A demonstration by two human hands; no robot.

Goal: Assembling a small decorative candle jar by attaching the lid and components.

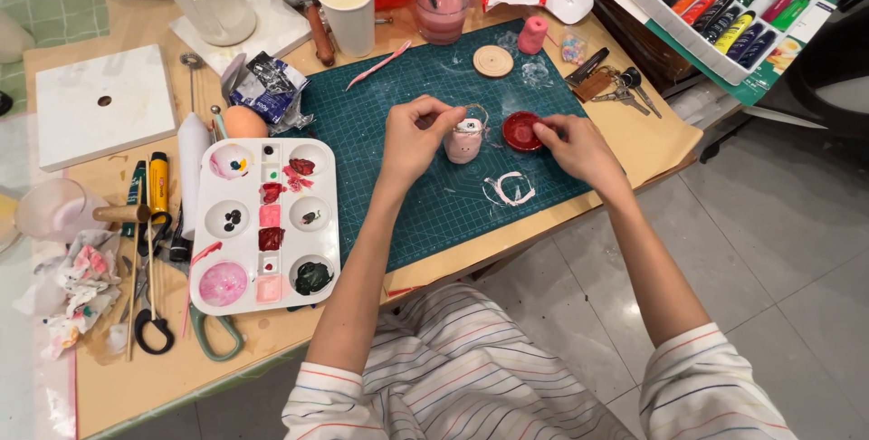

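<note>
Left hand (415, 137) pinches the thin wire handle atop the small pink painted jar (464, 141), mid-way across the dark green cutting mat (425, 214). Just right, the right hand (572, 143) closes fingertips on the round red lid (521, 130). White paint palette (267, 223) sits left.

Your left hand (415, 137) pinches the thin wire handle atop the small pale pink painted jar (464, 141), which stands upright on the dark green cutting mat (434, 214). Your right hand (570, 146) touches the small round red lid (521, 130), just right of the jar. A curled white strip (509, 189) lies below your right fingers.
</note>
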